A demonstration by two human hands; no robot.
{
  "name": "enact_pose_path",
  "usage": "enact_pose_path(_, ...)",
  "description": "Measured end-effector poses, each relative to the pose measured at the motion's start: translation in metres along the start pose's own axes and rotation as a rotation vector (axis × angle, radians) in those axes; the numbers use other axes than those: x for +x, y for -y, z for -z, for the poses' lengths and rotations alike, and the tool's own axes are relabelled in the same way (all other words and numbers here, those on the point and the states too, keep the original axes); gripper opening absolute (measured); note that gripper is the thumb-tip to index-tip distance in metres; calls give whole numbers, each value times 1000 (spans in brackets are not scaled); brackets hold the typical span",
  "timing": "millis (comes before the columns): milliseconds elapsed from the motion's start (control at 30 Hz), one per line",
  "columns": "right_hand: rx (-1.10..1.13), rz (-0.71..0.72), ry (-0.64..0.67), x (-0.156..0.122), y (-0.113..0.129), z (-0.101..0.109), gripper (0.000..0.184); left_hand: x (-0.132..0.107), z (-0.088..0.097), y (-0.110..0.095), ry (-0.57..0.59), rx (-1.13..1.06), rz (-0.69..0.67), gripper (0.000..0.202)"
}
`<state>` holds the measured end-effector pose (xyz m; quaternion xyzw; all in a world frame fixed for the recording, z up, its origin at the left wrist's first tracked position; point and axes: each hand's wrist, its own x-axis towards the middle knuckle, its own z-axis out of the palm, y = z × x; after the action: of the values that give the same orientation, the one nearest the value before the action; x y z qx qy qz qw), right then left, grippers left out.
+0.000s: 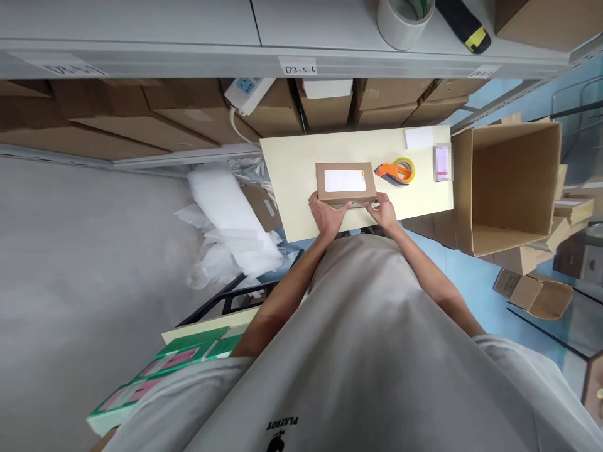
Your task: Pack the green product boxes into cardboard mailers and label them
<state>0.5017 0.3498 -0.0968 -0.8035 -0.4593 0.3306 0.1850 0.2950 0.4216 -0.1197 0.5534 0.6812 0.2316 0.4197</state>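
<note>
A small brown cardboard box (346, 193) with a white label (345, 181) on its top lies on the cream tabletop (292, 213) in front of me. My left hand (328, 215) grips its near left corner, thumb along the front side. At the near right corner, my right hand (384, 211) holds the same box with its fingers at the side and thumb on the front. Just right of the box lies an orange tape dispenser (394, 171) with a yellow roll, touched by neither hand.
A large open carton (511, 182) stands at the table's right end. White packing foam (235, 220) hangs at the left. Above the far edge runs a grey shelf (188, 59) with a tape roll (400, 28) and a black-yellow cutter (466, 28). Green boxes (188, 351) sit lower left.
</note>
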Motion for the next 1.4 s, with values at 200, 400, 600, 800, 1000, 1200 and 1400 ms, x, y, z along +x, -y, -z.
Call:
enact_pose_path(200,-7,17,6,0,-11,3,47,1,-4,14,32,-70,-49,100)
enact_pose_path(400,-10,-15,77,-1,-17,5,51,-1,4,36,128,-123,-54,71)
enact_pose_path(600,-2,-69,166,-3,-19,11,56,1,13,52,225,-179,-29,72)
enact_pose_path(800,100,6,203,10,-19,33,80,17,21,47,218,-212,-15,75)
enact_pose_path(1000,154,130,119,48,-23,78,64,27,13,-6,-52,-208,-169,53)
enact_pose_path(1200,40,153,-59,101,-58,145,36,33,-40,-98,7,-178,-282,12)
enact_pose_path(1400,-50,-44,-161,184,-118,190,27,62,-126,-171,129,-110,-253,14)
